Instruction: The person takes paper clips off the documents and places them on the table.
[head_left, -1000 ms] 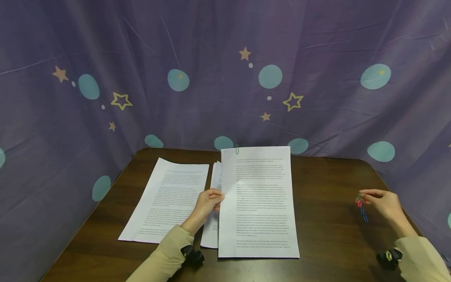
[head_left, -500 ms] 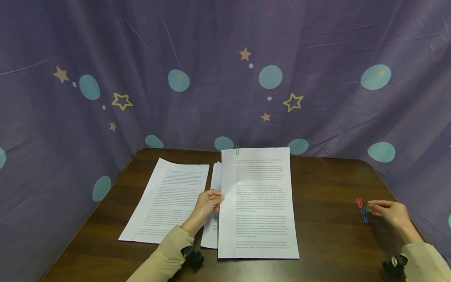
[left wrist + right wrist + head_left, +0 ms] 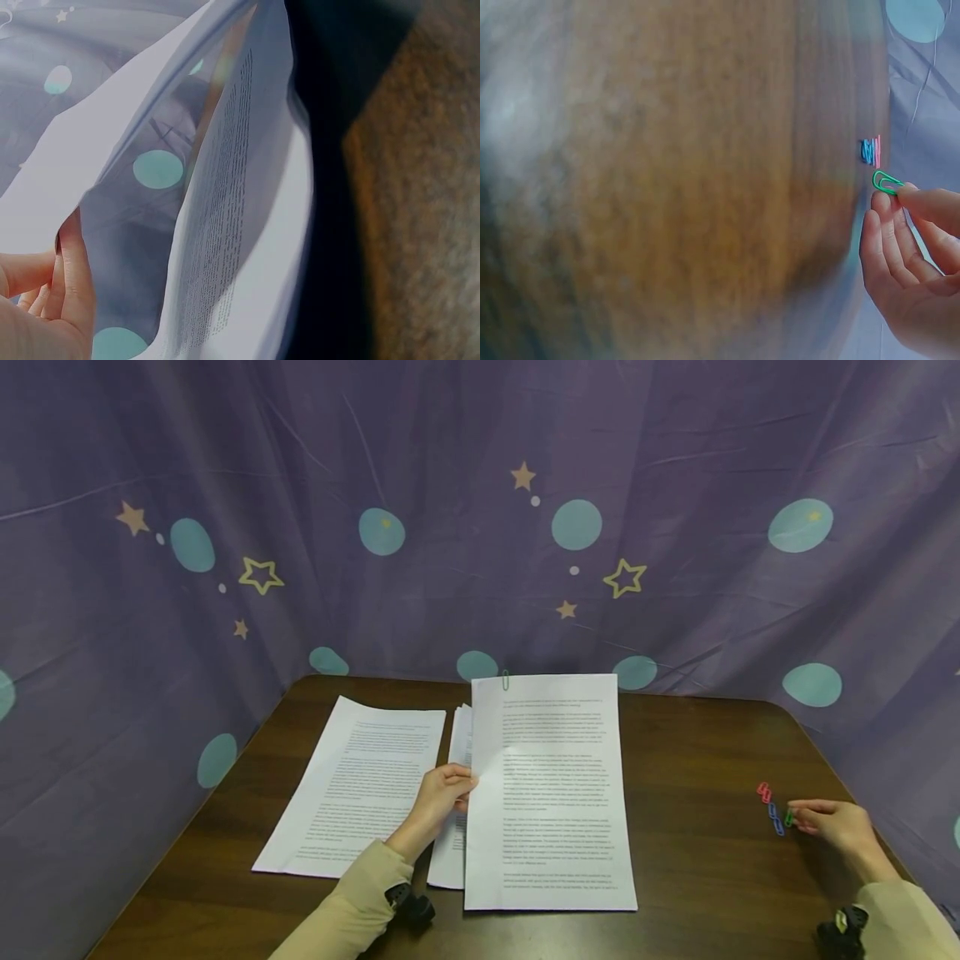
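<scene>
In the head view, my left hand (image 3: 437,797) pinches the left edge of printed sheets (image 3: 562,793) raised off the table. A green paper clip (image 3: 506,680) sits on their top edge, left of the middle. At the far right, my right hand (image 3: 836,827) holds another green paper clip (image 3: 886,181) between thumb and fingertips. Just left of that hand lie red paper clips (image 3: 764,792) and blue paper clips (image 3: 776,819) in a short row. The left wrist view shows the held sheets (image 3: 112,142) bowing between my thumb and fingers.
Another printed stack (image 3: 360,785) lies at the left of the brown table (image 3: 697,777). Partly hidden behind the raised sheets is a further pile of pages (image 3: 447,856). A purple curtain (image 3: 450,602) hangs along the back and sides.
My right hand has drawn back from over the red clips, moving right and nearer, with the green clip pinched in it. The left hand and its sheets have barely moved.
</scene>
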{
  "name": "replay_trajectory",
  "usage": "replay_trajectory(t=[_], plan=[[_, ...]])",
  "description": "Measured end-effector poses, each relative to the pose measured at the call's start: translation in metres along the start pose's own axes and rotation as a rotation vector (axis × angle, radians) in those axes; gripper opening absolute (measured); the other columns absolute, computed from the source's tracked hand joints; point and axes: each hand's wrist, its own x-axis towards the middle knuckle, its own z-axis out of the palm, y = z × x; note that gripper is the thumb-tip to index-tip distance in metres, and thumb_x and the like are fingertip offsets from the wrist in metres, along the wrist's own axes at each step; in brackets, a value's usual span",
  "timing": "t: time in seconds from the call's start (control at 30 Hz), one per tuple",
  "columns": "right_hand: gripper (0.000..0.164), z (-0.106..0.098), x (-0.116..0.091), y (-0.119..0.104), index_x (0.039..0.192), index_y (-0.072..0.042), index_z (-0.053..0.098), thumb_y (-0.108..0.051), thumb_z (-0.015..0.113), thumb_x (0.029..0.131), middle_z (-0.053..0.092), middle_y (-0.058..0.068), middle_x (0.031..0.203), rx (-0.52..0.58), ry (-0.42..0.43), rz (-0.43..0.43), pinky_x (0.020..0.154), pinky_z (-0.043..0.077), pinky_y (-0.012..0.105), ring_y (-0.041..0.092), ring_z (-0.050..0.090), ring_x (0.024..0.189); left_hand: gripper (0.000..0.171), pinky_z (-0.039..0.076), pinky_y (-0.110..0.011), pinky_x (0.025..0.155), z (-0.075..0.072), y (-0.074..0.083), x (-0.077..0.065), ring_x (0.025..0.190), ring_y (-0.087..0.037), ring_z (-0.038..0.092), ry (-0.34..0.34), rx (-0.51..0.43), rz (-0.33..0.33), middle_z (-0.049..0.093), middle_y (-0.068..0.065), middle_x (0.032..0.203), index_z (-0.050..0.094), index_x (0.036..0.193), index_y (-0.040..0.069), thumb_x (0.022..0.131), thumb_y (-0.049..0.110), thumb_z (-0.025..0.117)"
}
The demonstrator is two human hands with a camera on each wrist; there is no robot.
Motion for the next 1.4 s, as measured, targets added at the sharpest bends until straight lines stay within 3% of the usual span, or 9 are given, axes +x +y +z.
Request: replay_trajectory(t=[0.2,0.47,0.67,0.87,0.97,1.1,1.2,1.4], plan=[[0.024,0.001,0.002,0.001,0.093,0.030,0.048,0.009,0.045,0.083,0.065,0.004,0.071,-0.055,-0.006,0.006,0.056,0.051,0.022,-0.002,0.057,0.060,0.013,0.043,-0.021,0.045,0.002,0.014,-0.010,0.048,-0.007,0.049,-0.016,0.007,-0.001,0.059,-0.001,0.061,0.054,0.089,-0.015,0.079,-0.007,0.057],[0.023,0.001,0.002,0.000,0.091,0.028,0.052,0.007,0.047,0.081,0.065,0.004,0.069,-0.110,0.011,-0.011,0.054,0.050,0.021,-0.003,0.057,0.058,0.013,0.043,-0.020,0.046,0.004,0.022,-0.018,0.048,-0.006,0.050,-0.011,0.005,0.011,0.060,-0.002,0.061,0.054,0.089,-0.016,0.079,-0.008,0.056],[0.028,0.006,0.003,-0.013,0.099,0.026,0.050,0.002,0.052,0.085,0.065,0.012,0.075,-0.156,0.020,-0.059,0.054,0.051,0.022,-0.004,0.056,0.059,0.014,0.043,-0.020,0.045,0.004,0.021,-0.017,0.048,-0.007,0.049,-0.011,0.005,0.014,0.060,-0.001,0.061,0.054,0.090,-0.016,0.079,-0.008,0.056],[0.029,0.019,0.010,-0.037,0.101,0.022,0.052,-0.002,0.054,0.085,0.066,0.004,0.074,-0.098,0.004,-0.133,0.056,0.051,0.021,-0.002,0.059,0.062,0.013,0.043,-0.020,0.046,0.004,0.021,-0.018,0.048,-0.006,0.049,-0.022,-0.004,0.014,0.059,-0.001,0.060,0.054,0.090,-0.016,0.079,-0.008,0.056],[0.028,0.028,0.012,-0.054,0.102,0.018,0.055,-0.006,0.055,0.086,0.066,0.015,0.078,-0.137,0.012,-0.159,0.053,0.050,0.024,0.002,0.060,0.061,0.014,0.043,-0.021,0.046,0.005,0.021,-0.018,0.048,-0.006,0.049,-0.025,-0.014,0.014,0.059,-0.001,0.060,0.053,0.090,-0.017,0.079,-0.009,0.055],[0.027,0.040,0.014,-0.081,0.100,0.012,0.059,-0.010,0.057,0.086,0.065,0.018,0.080,-0.197,0.039,-0.198,0.043,0.045,0.027,0.002,0.056,0.058,0.015,0.044,-0.022,0.045,0.002,0.009,-0.008,0.047,-0.007,0.050,-0.030,-0.024,0.007,0.059,-0.001,0.060,0.053,0.090,-0.017,0.078,-0.008,0.057],[0.023,0.050,0.018,-0.097,0.098,0.011,0.060,-0.008,0.058,0.084,0.066,0.015,0.080,-0.175,0.046,-0.258,0.045,0.046,0.023,-0.003,0.055,0.060,0.016,0.043,-0.022,0.044,0.000,0.000,0.000,0.047,-0.008,0.050,-0.036,-0.026,0.002,0.059,-0.001,0.060,0.054,0.090,-0.016,0.078,-0.007,0.058],[0.024,0.071,0.022,-0.131,0.100,0.010,0.060,-0.008,0.060,0.083,0.066,0.008,0.085,-0.115,0.031,-0.334,0.058,0.049,0.016,-0.004,0.058,0.068,0.016,0.041,-0.019,0.043,0.000,-0.003,0.001,0.047,-0.006,0.049,-0.020,-0.028,0.000,0.058,0.002,0.059,0.055,0.091,-0.015,0.078,-0.005,0.059]])
